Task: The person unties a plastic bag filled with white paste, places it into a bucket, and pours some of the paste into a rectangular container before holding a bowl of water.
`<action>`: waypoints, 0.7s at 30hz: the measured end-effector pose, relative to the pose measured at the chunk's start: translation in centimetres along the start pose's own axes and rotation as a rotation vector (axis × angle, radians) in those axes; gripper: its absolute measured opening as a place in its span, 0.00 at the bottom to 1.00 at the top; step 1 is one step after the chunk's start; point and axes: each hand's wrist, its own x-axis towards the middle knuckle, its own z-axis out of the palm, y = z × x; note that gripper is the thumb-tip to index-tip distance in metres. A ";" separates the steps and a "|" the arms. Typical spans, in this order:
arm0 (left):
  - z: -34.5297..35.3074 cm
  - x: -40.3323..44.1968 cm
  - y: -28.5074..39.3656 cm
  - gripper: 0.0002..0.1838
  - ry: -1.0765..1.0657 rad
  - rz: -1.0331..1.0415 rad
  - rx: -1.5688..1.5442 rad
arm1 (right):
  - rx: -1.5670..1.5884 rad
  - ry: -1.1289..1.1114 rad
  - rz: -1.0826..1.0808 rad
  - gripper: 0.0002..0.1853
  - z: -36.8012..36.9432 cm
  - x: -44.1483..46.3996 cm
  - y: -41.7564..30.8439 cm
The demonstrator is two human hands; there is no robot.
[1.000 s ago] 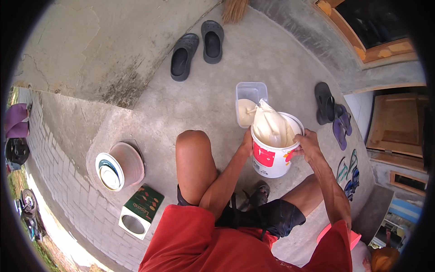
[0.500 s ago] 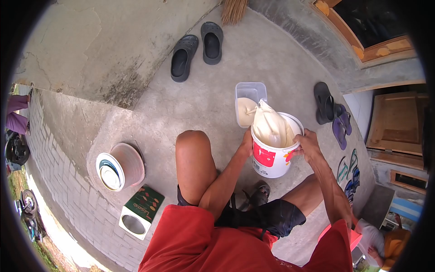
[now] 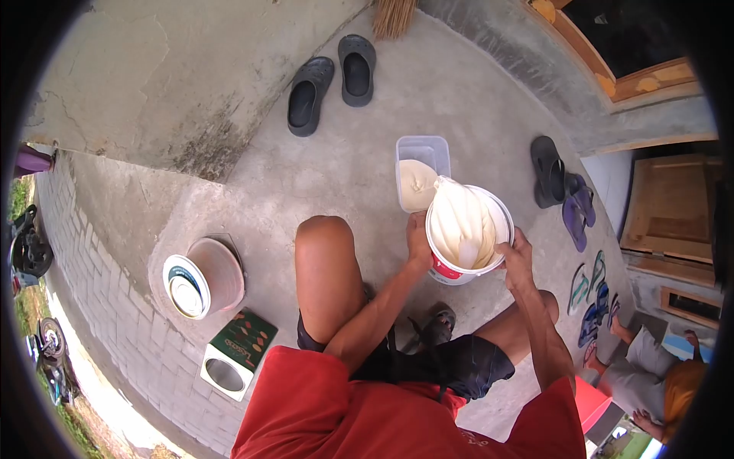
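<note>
My left hand (image 3: 418, 243) grips the left side of a white plastic bucket (image 3: 454, 277) with a red label. On the opposite side, my right hand (image 3: 518, 261) holds its rim, thumb over the edge. The bucket is tilted, its mouth turned upward and away from me. A cream-coloured, folded mass (image 3: 462, 222) fills much of it and peaks over the far rim; whether this is a bag or thick paste I cannot tell. Just beyond stands a clear plastic tub (image 3: 436, 155) holding a smooth cream-coloured substance (image 3: 415, 186), partly hidden by the bucket.
Dark clogs (image 3: 311, 96) lie ahead near a broom (image 3: 394, 19). More footwear, including purple sandals (image 3: 577, 214), lines the right side. At left are a lidded pail (image 3: 218, 275) and a green box (image 3: 241, 340). Another person (image 3: 657, 367) sits at lower right.
The bucket has tipped further, so more of its mouth and contents show and less of its label. My right hand has moved slightly down. The other person at lower right shows more.
</note>
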 end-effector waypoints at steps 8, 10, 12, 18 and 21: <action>1.0 -2.2 0.3 0.14 0.031 0.279 0.009 | 0.147 -0.001 -0.049 0.26 0.0 -0.1 2.8; 0.6 -2.5 -0.3 0.15 0.048 0.335 0.184 | 0.174 0.010 -0.065 0.27 0.1 0.0 4.5; 0.7 -3.0 -0.1 0.17 0.063 0.354 0.231 | 0.194 0.010 -0.112 0.27 0.0 0.1 5.6; 1.1 -3.9 0.5 0.21 0.046 0.344 0.215 | 0.234 0.029 -0.139 0.28 0.1 -0.3 6.8; 1.1 -3.9 0.7 0.21 0.020 0.356 0.225 | 0.271 0.032 -0.110 0.29 0.3 -0.4 6.6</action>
